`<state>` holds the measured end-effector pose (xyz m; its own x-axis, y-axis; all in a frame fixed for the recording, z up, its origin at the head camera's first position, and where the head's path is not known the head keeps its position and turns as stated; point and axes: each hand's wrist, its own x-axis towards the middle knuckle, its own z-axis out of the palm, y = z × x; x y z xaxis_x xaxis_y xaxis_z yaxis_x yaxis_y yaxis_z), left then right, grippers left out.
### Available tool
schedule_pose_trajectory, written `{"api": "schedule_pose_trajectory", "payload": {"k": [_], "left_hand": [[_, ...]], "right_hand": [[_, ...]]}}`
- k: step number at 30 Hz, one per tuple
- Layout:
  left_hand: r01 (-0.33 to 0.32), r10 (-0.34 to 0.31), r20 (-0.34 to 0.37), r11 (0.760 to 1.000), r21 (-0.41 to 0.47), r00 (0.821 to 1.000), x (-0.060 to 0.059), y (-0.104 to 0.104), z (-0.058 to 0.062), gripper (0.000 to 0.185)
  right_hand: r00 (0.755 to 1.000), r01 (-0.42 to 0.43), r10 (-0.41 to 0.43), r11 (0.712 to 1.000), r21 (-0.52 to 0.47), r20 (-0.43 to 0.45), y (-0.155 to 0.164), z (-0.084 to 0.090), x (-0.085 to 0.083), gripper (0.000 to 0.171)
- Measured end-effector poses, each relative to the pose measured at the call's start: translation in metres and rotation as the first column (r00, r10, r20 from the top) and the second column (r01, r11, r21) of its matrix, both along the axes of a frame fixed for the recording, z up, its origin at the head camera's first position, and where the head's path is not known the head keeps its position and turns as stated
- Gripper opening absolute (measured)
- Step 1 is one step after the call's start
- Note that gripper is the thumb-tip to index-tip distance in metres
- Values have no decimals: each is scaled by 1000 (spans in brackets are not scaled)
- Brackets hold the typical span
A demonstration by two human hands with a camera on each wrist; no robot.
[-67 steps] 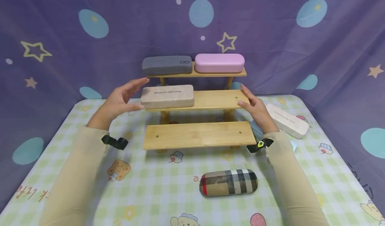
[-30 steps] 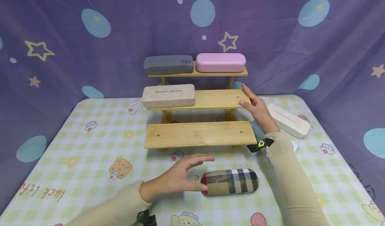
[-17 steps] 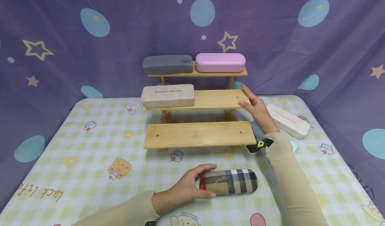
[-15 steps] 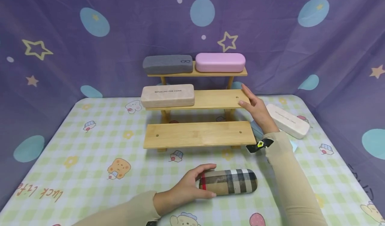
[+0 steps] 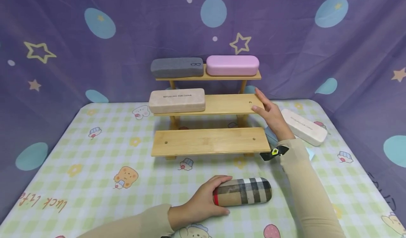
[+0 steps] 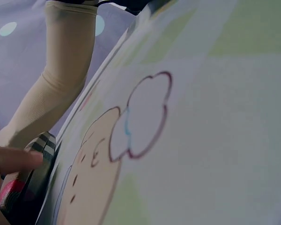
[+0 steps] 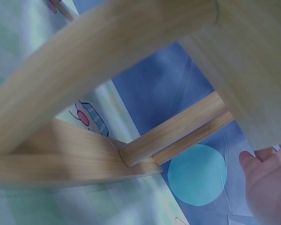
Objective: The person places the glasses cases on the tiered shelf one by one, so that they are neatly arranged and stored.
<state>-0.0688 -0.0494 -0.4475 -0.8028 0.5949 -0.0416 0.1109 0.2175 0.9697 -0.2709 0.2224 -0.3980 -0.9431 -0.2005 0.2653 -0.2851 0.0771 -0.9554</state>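
Observation:
A plaid glasses case (image 5: 242, 191), tan with black, white and red stripes, lies on the checked cloth in front of the rack. My left hand (image 5: 203, 201) grips its left end, fingers at the far side and thumb along the near side; the left wrist view shows a digit against the case (image 6: 44, 154). My right hand (image 5: 272, 116) holds the right end of the middle shelf (image 5: 229, 104) of a three-tier wooden display rack. In the right wrist view, this hand (image 7: 271, 187) is at the board's edge, beside the rack's round rods (image 7: 173, 126).
A grey glasses case (image 5: 177, 67) and a pink one (image 5: 232, 65) sit on the top shelf. A beige case (image 5: 177, 100) fills the middle shelf's left half. Right of the rack lies a white case (image 5: 303, 127), near a bluish item (image 5: 271, 136) partly hidden by the right hand.
My left hand has come from beside the beige case on the middle shelf down to the plaid case, and its fingers have closed round the left end. The right hand has stayed at the shelf.

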Motion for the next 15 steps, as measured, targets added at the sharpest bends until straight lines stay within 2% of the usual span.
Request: {"api": "schedule_pose_trajectory", "payload": {"k": [3, 6, 15], "left_hand": [[-28, 27, -37, 999, -27, 999, 1, 2, 0, 78], [-51, 50, -45, 998, -43, 998, 1, 2, 1, 76], [-30, 30, -10, 999, -33, 999, -5, -5, 4, 72]], "right_hand": [[1000, -5, 5, 1000, -2, -2, 1, 0, 0, 64], [1000, -9, 9, 1000, -4, -4, 0, 0, 0, 64], [1000, -7, 7, 1000, 2, 1, -1, 2, 3, 63]]}}
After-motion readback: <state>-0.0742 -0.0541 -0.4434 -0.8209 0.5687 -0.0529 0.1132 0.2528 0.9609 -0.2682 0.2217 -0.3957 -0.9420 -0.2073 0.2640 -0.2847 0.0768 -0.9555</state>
